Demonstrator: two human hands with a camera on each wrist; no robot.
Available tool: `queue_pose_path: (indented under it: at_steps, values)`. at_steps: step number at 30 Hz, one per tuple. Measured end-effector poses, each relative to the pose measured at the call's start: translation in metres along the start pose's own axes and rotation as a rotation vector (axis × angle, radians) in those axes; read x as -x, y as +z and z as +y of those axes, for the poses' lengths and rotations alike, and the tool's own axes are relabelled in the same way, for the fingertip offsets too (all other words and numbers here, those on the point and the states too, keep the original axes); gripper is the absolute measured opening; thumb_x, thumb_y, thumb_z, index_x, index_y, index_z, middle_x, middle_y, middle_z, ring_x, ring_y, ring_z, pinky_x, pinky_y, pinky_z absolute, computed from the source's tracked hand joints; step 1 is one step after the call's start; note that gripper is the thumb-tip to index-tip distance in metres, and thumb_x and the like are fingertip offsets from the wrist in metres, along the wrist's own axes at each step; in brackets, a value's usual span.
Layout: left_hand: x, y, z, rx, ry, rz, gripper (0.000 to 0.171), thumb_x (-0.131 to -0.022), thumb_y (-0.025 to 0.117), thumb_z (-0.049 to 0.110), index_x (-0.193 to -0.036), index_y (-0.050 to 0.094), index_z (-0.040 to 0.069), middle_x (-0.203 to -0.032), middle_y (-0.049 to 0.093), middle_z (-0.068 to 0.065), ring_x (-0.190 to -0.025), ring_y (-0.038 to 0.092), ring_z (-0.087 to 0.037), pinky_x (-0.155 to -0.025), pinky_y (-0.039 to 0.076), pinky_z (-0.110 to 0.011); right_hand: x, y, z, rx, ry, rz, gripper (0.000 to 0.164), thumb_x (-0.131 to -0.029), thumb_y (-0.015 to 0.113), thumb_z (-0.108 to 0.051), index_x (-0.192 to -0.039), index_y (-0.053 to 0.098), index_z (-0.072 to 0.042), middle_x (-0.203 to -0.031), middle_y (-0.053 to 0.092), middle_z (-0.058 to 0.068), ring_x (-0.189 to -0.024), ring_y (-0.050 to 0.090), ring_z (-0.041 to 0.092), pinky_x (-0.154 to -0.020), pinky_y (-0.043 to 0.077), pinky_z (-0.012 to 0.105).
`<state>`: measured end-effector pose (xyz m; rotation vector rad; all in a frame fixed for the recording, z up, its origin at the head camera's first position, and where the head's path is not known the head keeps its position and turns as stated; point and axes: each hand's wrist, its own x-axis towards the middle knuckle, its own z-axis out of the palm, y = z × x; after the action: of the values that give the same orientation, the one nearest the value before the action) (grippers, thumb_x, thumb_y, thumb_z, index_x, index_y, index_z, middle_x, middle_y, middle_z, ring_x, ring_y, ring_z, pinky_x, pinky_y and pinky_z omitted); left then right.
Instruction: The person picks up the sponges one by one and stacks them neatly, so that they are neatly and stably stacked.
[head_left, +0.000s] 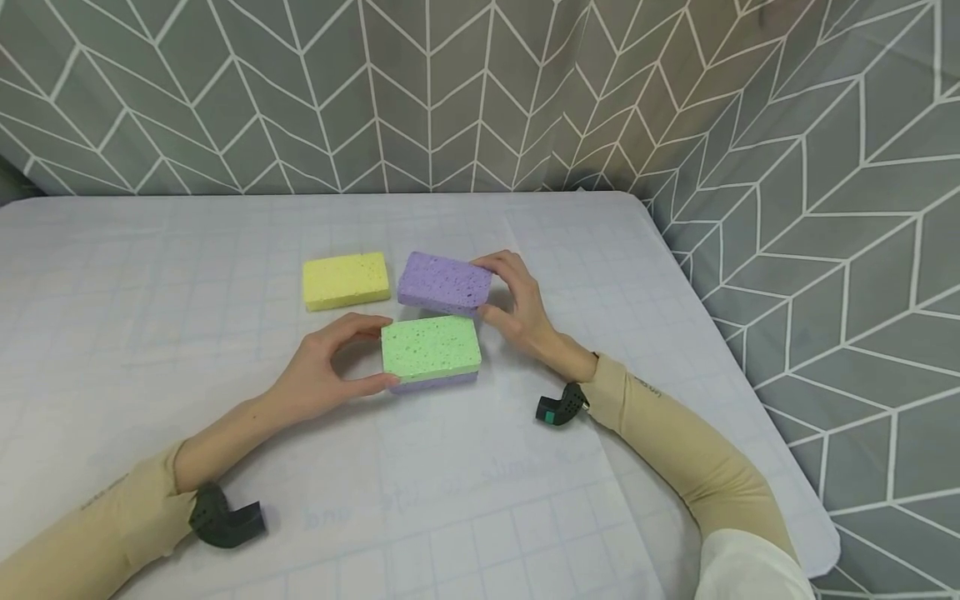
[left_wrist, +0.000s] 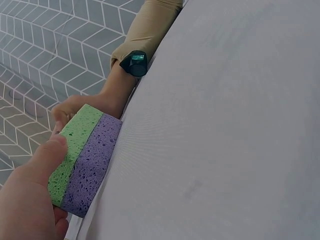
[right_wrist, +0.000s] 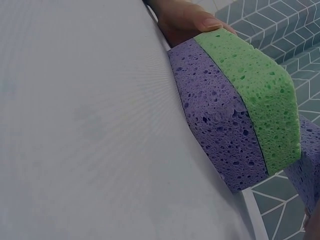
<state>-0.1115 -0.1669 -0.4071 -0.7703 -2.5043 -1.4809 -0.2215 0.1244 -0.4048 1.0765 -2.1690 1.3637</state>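
A green sponge lies flat on top of a purple sponge, their edges nearly lined up. My left hand grips the left end of this stack, thumb at the near corner and fingers at the far one. In the left wrist view the thumb presses the green sponge. Just behind the stack is a second purple sponge. My right hand pinches its right end between thumb and fingers. The right wrist view shows the stack's purple layer against the white surface.
A yellow sponge lies to the left of the rear purple one. The table has a white, faintly gridded cover. Grey patterned curtains hang along its back and right sides.
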Motion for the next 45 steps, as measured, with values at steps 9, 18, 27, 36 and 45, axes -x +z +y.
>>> queue_pose_path:
  at_steps: [9, 18, 27, 36, 45]
  values:
    - [0.000, 0.000, -0.001, 0.001, 0.007, 0.007, 0.072, -0.071, 0.092, 0.013, -0.135, 0.059, 0.014, -0.127, 0.065, 0.003, -0.115, 0.060, -0.002, -0.104, 0.045, -0.015, -0.001, 0.001, 0.002, -0.019, -0.024, -0.021, 0.059, -0.074, 0.054, -0.032, -0.120, 0.063, 0.004, -0.111, 0.062, 0.018, -0.107, 0.053, 0.031, -0.098, 0.043, 0.039]
    - [0.001, 0.000, -0.002, 0.006, 0.009, 0.002, 0.072, -0.071, 0.092, 0.013, -0.135, 0.059, 0.015, -0.128, 0.064, 0.003, -0.116, 0.059, -0.003, -0.104, 0.045, -0.015, 0.000, 0.002, -0.007, -0.062, -0.039, -0.033, 0.060, -0.070, 0.054, -0.024, -0.117, 0.061, 0.012, -0.109, 0.062, 0.026, -0.106, 0.052, 0.039, -0.098, 0.040, 0.039]
    - [0.000, -0.001, -0.001, 0.017, -0.001, 0.006, 0.073, -0.070, 0.092, 0.013, -0.136, 0.059, 0.014, -0.128, 0.064, 0.002, -0.115, 0.060, -0.002, -0.104, 0.046, -0.016, -0.002, 0.001, -0.013, -0.095, -0.076, -0.052, 0.060, -0.067, 0.052, -0.022, -0.115, 0.061, 0.014, -0.109, 0.061, 0.027, -0.105, 0.052, 0.041, -0.100, 0.039, 0.036]
    - [0.000, -0.002, -0.001, 0.015, -0.017, 0.000, 0.074, -0.071, 0.092, 0.015, -0.137, 0.058, 0.018, -0.130, 0.063, 0.004, -0.116, 0.059, -0.003, -0.104, 0.047, -0.017, 0.000, 0.002, 0.001, -0.117, -0.121, -0.092, 0.061, -0.069, 0.053, -0.030, -0.118, 0.063, 0.006, -0.112, 0.062, 0.018, -0.108, 0.053, 0.031, -0.097, 0.043, 0.038]
    - [0.000, -0.003, -0.001, 0.013, -0.039, -0.007, 0.074, -0.072, 0.092, 0.018, -0.137, 0.057, 0.019, -0.129, 0.063, 0.005, -0.117, 0.060, -0.003, -0.104, 0.046, -0.016, 0.001, 0.005, -0.003, -0.127, -0.147, -0.108, 0.060, -0.072, 0.052, -0.034, -0.115, 0.062, 0.007, -0.110, 0.062, 0.019, -0.106, 0.054, 0.030, -0.095, 0.044, 0.038]
